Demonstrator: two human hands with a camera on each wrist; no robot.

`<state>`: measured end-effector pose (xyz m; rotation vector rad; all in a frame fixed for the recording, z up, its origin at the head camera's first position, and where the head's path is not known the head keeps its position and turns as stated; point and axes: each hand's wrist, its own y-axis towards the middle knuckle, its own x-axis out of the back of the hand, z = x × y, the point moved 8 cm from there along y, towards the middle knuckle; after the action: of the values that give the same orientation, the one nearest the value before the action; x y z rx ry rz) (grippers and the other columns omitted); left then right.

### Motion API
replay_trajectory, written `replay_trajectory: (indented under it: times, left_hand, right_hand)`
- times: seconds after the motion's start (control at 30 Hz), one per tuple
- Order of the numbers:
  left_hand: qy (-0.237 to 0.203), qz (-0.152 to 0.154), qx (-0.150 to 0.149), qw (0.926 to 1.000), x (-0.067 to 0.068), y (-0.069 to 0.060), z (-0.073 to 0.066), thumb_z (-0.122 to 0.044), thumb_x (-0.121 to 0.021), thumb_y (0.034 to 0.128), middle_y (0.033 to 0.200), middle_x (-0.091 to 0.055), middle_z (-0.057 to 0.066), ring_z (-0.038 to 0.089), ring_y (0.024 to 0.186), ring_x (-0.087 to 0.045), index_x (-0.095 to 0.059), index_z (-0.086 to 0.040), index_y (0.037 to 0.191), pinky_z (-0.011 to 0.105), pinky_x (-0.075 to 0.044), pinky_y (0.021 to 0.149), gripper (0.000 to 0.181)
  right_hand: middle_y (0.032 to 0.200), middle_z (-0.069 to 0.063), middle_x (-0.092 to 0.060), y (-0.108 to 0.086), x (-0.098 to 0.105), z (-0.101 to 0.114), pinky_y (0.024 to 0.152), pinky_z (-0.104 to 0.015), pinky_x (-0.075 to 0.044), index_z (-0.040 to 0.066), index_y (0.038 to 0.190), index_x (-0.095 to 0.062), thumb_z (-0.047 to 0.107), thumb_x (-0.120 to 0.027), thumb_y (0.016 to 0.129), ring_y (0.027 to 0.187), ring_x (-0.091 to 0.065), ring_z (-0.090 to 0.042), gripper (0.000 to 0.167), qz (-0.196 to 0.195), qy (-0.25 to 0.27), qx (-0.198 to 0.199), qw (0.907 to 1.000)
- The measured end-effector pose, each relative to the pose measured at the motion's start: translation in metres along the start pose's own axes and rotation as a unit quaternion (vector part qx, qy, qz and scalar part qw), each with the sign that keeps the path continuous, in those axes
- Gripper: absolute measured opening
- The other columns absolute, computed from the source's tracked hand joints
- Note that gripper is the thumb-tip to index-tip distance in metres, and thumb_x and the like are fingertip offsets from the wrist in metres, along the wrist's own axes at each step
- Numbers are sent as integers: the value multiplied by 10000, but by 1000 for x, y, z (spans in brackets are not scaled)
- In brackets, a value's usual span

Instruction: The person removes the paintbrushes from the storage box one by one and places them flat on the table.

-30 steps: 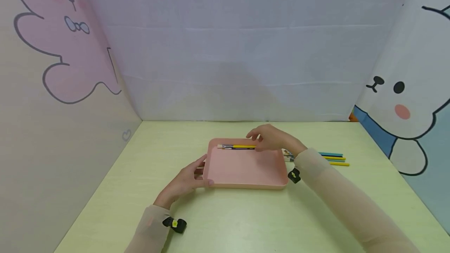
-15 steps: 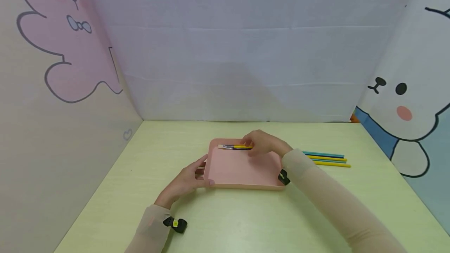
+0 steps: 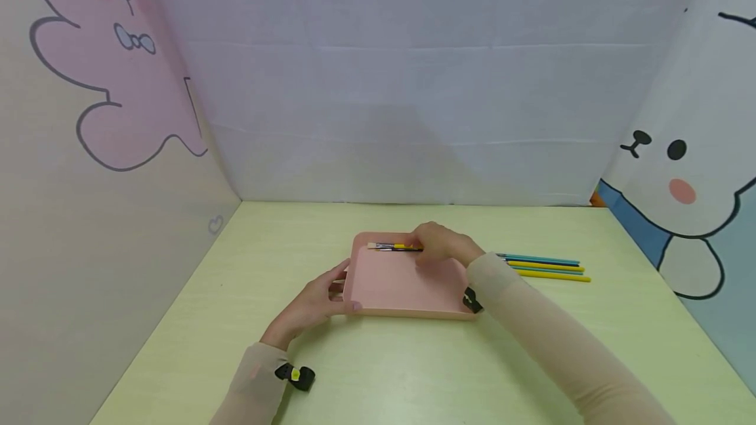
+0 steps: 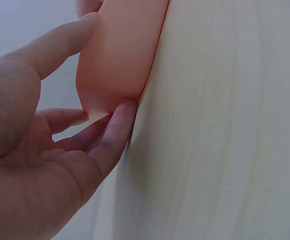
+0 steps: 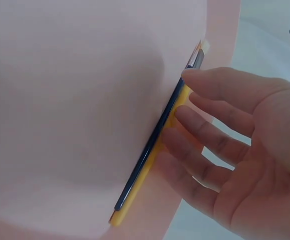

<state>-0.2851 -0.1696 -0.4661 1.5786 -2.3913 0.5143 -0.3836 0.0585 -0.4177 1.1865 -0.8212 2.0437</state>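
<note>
My left hand [image 3: 310, 300] grips the near-left corner of a shallow pink tray [image 3: 407, 287]. Seen from the left wrist, its thumb lies on one wall of the tray [image 4: 120, 47] while the fingertips press the corner low down near the tabletop. Over the tray's far side is my right hand [image 3: 440, 242], fingers loosely spread. It touches a navy paintbrush [image 5: 147, 152] and a yellow paintbrush [image 5: 139, 186], which lie side by side along the tray wall. The right thumb tip is by the ferrules; the other fingertips lie along the yellow handle.
To the right of the tray, several more paintbrushes [image 3: 549, 267] with yellow, teal and navy handles lie on the pale table [image 3: 401, 372]; the right forearm covers their left ends. Cloth screens [image 3: 413, 117] stand around the back and sides.
My right hand has moved left and down onto the two paintbrushes in the tray, uncovering more of the brushes on the table. The left hand stays on the tray corner.
</note>
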Motion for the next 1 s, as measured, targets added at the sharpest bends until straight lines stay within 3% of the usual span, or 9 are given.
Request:
replay_trajectory:
  times: [0.07,0.13,0.23,0.33,0.47,0.57,0.67,0.77,1.0]
  left_hand:
    - [-6,3,-5,10000,0,0,0,-272,-893,890,1564,-507,99,287,1339,-570,-271,-187,1701,487,-504,1098,1026]
    - [6,-1,-8,10000,0,0,0,-272,-893,890,1565,-506,98,288,1341,-569,-271,-184,1701,487,-503,1101,1026]
    - [10,-2,-16,10000,0,0,0,-273,-894,889,1564,-508,98,288,1341,-570,-268,-179,1702,485,-503,1101,1031]
    - [30,-23,3,10000,0,0,-1,-278,-899,884,1561,-514,94,287,1336,-576,-273,-178,1701,487,-502,1103,1035]
    - [60,-54,51,10000,0,0,0,-285,-904,879,1562,-518,89,286,1335,-577,-279,-184,1700,491,-504,1101,1037]
    - [92,-66,62,9999,0,0,0,-293,-908,874,1563,-515,87,282,1336,-575,-279,-188,1700,486,-509,1097,1044]
    - [117,-68,60,9999,0,0,0,-300,-910,871,1565,-516,88,279,1332,-580,-279,-190,1700,479,-514,1092,1048]
    - [108,-49,66,9999,-1,0,0,-303,-910,871,1569,-514,86,279,1328,-585,-281,-194,1700,475,-516,1091,1047]
    - [69,-43,53,10000,-1,0,0,-300,-910,871,1569,-511,92,280,1323,-587,-284,-201,1699,474,-517,1087,1043]
  right_hand:
    - [1239,-125,-699,0,-2,-2,1013,-463,-522,39,1365,-713,43,-727,932,1057,-603,-230,433,52,-26,-199,9998]
    - [1144,-95,-694,1,-4,-3,921,-418,-520,42,1322,-731,35,-713,934,974,-578,-208,389,112,12,-354,9993]
    - [941,-23,-589,1,-6,-3,763,-358,-425,44,1145,-750,22,-693,944,832,-490,-175,210,182,81,-450,9988]
    - [828,8,-427,2,-8,-2,695,-354,-318,45,985,-690,1,-670,946,743,-396,-160,62,231,142,-449,9986]
    - [872,-9,-528,2,-9,0,721,-345,-372,21,1041,-727,-10,-669,940,773,-442,-158,121,269,133,-455,9985]
    - [1055,-40,-680,1,-10,2,836,-349,-489,45,1163,-769,3,-688,946,886,-546,-158,235,297,61,-436,9986]
    - [1240,-69,-709,0,-11,2,983,-409,-529,94,1256,-768,24,-709,951,1041,-608,-183,318,340,-31,-472,9983]
    - [1230,-78,-692,0,-12,2,1006,-431,-523,117,1269,-763,8,-701,956,1076,-606,-216,337,378,-102,-479,9981]
    - [1114,-74,-667,2,-10,4,915,-395,-518,130,1218,-760,-55,-701,945,985,-578,-212,335,309,-281,-328,9986]
